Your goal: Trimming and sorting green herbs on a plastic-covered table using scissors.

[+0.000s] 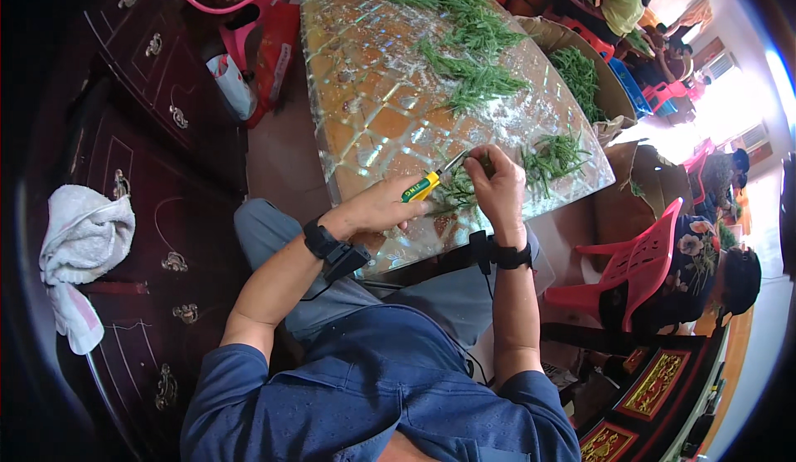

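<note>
My left hand (pixel 375 207) is closed around a slim hand tool with a yellow and green handle (pixel 421 186); its metal end points toward my right hand. I cannot tell exactly what kind of tool it is. My right hand (pixel 501 187) is bent in a pinch just beyond the metal end. What its fingertips hold is hidden. Green feathery sprigs (pixel 452 195) lie on the table under and between both hands. Close by on the right sits a small pile of sprigs (pixel 554 160).
The table (pixel 365 122) has a shiny patterned cover with white powdery bits. A long sprig heap (pixel 468 39) runs across its far side. A box of sprigs (pixel 576 77) stands beyond the right edge. Pink chair (pixel 634 267) and seated people are at right; dark drawers (pixel 137 155) at left.
</note>
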A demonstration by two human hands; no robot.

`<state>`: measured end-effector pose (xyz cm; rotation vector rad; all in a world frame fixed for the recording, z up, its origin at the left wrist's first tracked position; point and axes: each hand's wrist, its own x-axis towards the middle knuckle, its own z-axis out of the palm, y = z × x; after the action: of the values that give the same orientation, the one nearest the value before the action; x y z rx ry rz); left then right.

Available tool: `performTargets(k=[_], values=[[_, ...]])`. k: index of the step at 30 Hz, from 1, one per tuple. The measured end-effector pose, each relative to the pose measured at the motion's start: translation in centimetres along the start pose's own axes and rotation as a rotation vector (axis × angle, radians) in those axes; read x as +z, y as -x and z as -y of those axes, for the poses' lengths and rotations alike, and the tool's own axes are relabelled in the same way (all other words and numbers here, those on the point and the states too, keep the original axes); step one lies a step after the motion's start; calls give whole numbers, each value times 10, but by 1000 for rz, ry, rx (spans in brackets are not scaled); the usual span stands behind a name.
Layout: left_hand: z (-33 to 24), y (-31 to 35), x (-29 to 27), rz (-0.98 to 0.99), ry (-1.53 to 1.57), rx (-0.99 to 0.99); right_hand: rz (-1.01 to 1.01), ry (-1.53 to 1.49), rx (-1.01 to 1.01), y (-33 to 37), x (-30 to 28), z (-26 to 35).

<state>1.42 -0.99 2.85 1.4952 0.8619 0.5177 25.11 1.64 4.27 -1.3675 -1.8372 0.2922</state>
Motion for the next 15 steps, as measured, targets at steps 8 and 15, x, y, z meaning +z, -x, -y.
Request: performTargets(k=[8, 15], values=[[2, 3, -7, -77, 7, -1, 36, -507, 274, 3, 6, -2], [-2, 2, -4, -34, 167, -23, 69, -470, 92, 5, 2, -3]])
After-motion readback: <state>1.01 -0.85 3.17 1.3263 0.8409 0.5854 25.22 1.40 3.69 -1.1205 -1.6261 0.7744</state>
